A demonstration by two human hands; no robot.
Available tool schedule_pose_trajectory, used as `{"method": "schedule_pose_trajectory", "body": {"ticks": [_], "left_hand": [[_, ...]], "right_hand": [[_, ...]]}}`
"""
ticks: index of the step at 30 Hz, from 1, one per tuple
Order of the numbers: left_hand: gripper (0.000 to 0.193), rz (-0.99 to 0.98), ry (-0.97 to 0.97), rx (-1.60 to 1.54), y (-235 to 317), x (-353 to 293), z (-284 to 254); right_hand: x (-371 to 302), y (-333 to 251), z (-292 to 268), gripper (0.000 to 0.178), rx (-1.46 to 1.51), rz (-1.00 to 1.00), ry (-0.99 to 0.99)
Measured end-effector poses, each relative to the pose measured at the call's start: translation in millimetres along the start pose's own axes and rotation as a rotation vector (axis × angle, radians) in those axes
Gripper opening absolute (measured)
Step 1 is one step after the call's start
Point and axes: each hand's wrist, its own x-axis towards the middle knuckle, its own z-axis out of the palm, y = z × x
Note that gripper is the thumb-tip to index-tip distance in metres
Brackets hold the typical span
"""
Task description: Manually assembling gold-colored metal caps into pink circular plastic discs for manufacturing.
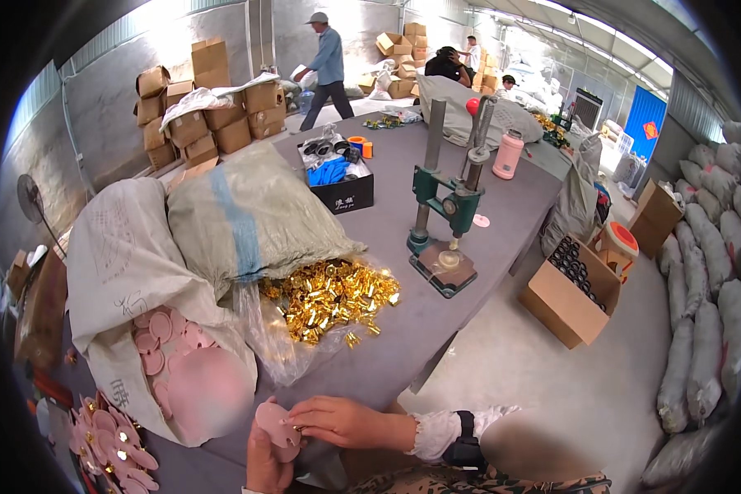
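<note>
At the table's near edge my left hand [265, 465] grips pink round discs [273, 420], at least two overlapping. My right hand [346, 421] comes from the right with its fingertips closed at the discs' edge, where a small gold glint shows; the fingers partly hide it. Just beyond, an open woven sack [144, 239] lies on its side with many pink discs [163, 329] in its mouth. A heap of small gold metal fittings [329, 300] spills from a clear plastic bag. At lower left sits a pile of pink discs with gold fittings [111, 445].
A green hand press [449, 206] stands on the grey table [387, 239]. Near it are a pink bottle [509, 154] and a black box [342, 196]. A full sack [255, 214] lies behind the fittings. A carton of black rings [564, 305] stands at right. A person [328, 66] walks behind.
</note>
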Motion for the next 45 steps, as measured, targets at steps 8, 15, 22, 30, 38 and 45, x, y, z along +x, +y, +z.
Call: {"method": "schedule_pose_trajectory", "body": {"ticks": [8,15,22,30,38,45], "left_hand": [[0.056,-0.075,-0.069,-0.077,8,-5,19],[0.074,-0.067,0.152,0.231,6,-16,45],[0.070,0.195,0.186,0.584,-9,-31,50],[0.075,0.163,0.379,1.092,43,-60,-53],[0.062,0.559,1.525,1.710,297,-123,-179],[0.059,0.571,1.350,1.626,257,-84,-185]], "right_hand": [[8,6,0,0.031,-0.092,-0.138,-0.065],[-16,3,8,0.028,0.072,0.029,-0.014],[-23,-15,17,0.029,0.499,0.492,0.051],[3,3,50,0.051,0.716,0.661,-0.271],[-16,82,-38,0.052,-0.627,0.351,0.108],[-43,108,-54,0.044,-0.769,0.291,-0.009]]}}
